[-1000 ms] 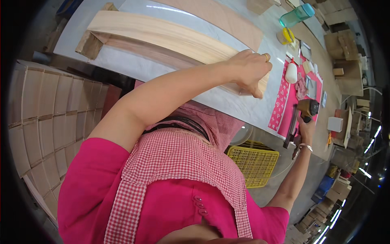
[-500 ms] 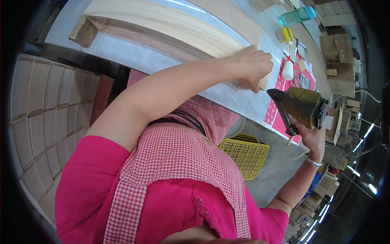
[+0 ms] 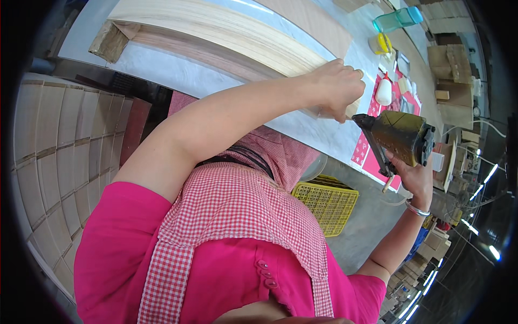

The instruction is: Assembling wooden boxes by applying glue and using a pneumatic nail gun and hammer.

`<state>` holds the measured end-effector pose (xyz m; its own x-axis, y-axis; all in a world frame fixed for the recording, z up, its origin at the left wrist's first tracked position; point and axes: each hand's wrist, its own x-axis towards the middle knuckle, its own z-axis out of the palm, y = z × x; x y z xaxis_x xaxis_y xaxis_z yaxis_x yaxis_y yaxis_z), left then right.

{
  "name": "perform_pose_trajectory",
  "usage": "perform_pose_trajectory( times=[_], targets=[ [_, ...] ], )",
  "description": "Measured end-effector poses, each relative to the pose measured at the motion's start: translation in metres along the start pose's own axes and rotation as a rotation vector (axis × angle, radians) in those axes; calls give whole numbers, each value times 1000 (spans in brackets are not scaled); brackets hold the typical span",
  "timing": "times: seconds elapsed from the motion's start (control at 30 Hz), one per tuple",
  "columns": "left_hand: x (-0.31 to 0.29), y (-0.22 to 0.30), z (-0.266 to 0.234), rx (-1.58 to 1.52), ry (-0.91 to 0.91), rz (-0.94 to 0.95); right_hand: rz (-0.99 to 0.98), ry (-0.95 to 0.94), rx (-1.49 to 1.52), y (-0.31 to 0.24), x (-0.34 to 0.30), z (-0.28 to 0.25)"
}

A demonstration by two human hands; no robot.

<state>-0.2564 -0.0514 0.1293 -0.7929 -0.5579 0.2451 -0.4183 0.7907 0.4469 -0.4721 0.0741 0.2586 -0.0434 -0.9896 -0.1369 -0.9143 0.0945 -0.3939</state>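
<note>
A long pale wooden frame piece, built of boards with a corner block at its far-left end, lies across the table. My left hand is closed around its right end, fingers curled over the edge. In my right hand is a dark, worn nail gun, gripped by the handle and held sideways. Its black nose points left, at the end of the wood just beside my left hand. Whether the tip touches the wood, I cannot tell.
On the grey-white table stand a white glue bottle, a yellow-handled container and a teal water bottle, near a pink patterned sheet. A yellow plastic crate sits on the floor below. Stacked boards fill the left.
The nail gun has shifted slightly left and up, bringing its nose up to the wood's end. My left hand keeps its hold almost unmoved.
</note>
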Motion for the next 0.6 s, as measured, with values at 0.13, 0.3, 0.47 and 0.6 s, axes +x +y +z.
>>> perform_pose_trajectory(
  times=[0.13, 0.3, 0.47, 0.6],
  targets=[
    [-1, 0, 3, 29, 59, 2, -70, -60, -31, 0, 3, -4],
    [0, 0, -1, 83, 32, -23, -199, -41, -65, -2, 10, -5],
    [0, 1, -5, 48, -34, -8, -64, 39, 134, -8, 25, -5],
    [-1, 0, -4, 41, -7, 2, -64, 7, 76, -10, 40, -7]
  ],
)
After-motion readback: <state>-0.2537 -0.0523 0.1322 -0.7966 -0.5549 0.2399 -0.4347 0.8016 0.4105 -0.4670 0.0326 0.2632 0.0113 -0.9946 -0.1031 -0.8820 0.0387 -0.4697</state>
